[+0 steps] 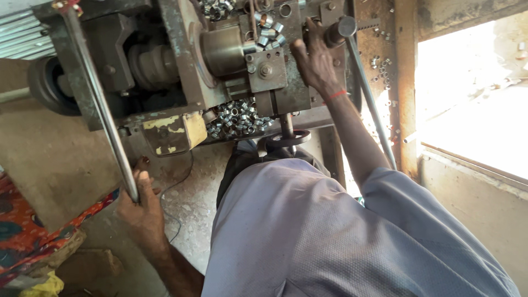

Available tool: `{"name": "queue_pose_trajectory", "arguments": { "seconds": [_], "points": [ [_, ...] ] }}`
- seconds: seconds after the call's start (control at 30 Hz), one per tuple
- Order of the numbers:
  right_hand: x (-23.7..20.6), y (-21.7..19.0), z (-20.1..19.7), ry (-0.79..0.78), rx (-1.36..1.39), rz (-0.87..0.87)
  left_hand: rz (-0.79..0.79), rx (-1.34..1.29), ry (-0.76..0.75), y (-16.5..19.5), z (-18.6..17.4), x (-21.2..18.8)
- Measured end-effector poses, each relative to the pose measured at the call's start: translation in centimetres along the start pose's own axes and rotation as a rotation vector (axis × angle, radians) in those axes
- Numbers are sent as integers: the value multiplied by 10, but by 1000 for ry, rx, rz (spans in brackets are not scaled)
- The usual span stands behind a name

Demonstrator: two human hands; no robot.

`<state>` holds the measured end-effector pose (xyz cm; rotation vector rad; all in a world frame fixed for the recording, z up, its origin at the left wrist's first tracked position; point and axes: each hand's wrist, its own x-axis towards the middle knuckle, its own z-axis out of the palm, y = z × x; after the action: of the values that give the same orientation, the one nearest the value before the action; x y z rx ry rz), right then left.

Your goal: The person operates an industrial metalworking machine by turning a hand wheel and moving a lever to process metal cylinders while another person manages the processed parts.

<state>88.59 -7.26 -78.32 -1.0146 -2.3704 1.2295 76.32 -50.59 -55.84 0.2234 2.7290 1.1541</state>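
The left hand (pixel 140 206) is clenched round the lower end of a long steel lever (pixel 99 102) running up toward eleven o'clock (machine-ward), while the right hand (pixel 313 58) wraps a black-knobbed handle (pixel 344 27) at one o'clock.

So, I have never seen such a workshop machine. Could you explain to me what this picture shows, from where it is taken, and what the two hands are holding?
The one picture comes from a camera worn on the person's head, looking down over their own light grey shirt. In front stands a worn metal machine with a round shaft part in the middle, probably a small lathe. The left hand grips the lower end of a long metal lever. The right hand rests on the machine beside a second lever with a dark round knob. A heap of small shiny metal rings lies on a ledge of the machine, and more rings lie at the top. Below hangs a small black handwheel. At the right is a bright window.
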Motion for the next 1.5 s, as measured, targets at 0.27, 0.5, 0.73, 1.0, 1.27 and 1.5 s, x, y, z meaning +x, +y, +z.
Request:
{"name": "queue_pose_trajectory", "arguments": {
  "seconds": [0.27,0.5,0.73,1.0,1.27,1.5],
  "points": [
    [-13,-43,65,11,25,-5,-16,155,19,-48,-55,15],
    [-21,-97,70,-183,-9,177,-90,95,8,-53,-76,53],
    [-8,-110,106,-123,-215,-68,-138,160,20,-65,-98,79],
    [54,-110,138,73,-247,-249,-158,174,22,-61,-108,114],
    [38,-170,121,147,2,77,-166,183,43,-72,-121,135],
    [89,-171,157,386,-375,-278,-197,298,63,-110,-130,118]
  ]
}}
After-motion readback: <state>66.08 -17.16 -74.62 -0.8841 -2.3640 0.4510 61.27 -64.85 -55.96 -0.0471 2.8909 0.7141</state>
